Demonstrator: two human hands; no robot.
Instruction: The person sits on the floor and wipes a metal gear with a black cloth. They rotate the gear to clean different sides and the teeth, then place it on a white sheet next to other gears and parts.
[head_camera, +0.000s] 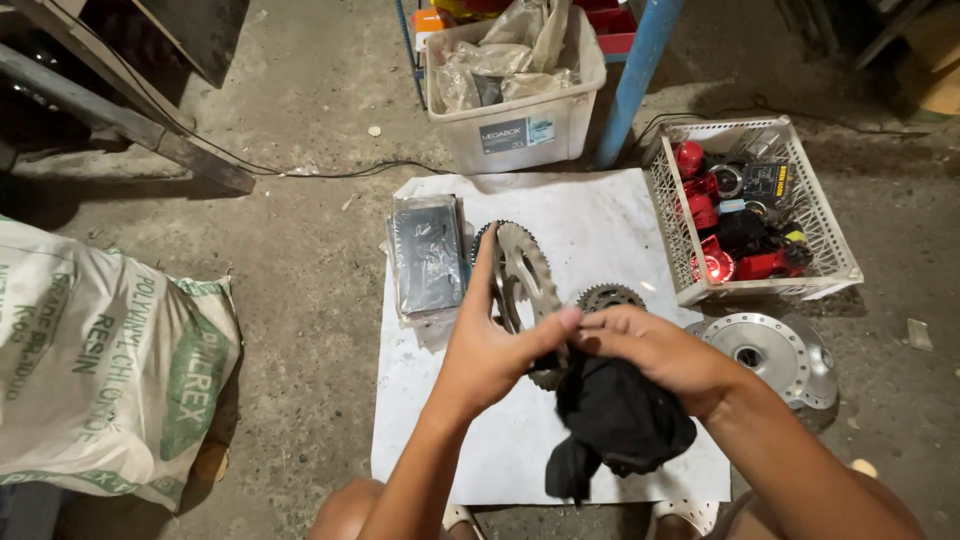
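The left hand (490, 345) grips the big sprocket (522, 285) upright on its edge above the white sheet (600, 230), flat face toward the right. The right hand (655, 350) presses a black rag (615, 420) on its lower teeth.

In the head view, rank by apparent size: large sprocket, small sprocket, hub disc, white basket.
1. White basket
2. Large sprocket, though it is held nearer the camera and partly hidden by the left hand
3. Hub disc, its edge partly hidden
4. Small sprocket

Concrete floor (300, 270) bears a white sheet (600, 230) — small sprocket (608, 297), wrapped packet (428, 255) on it.
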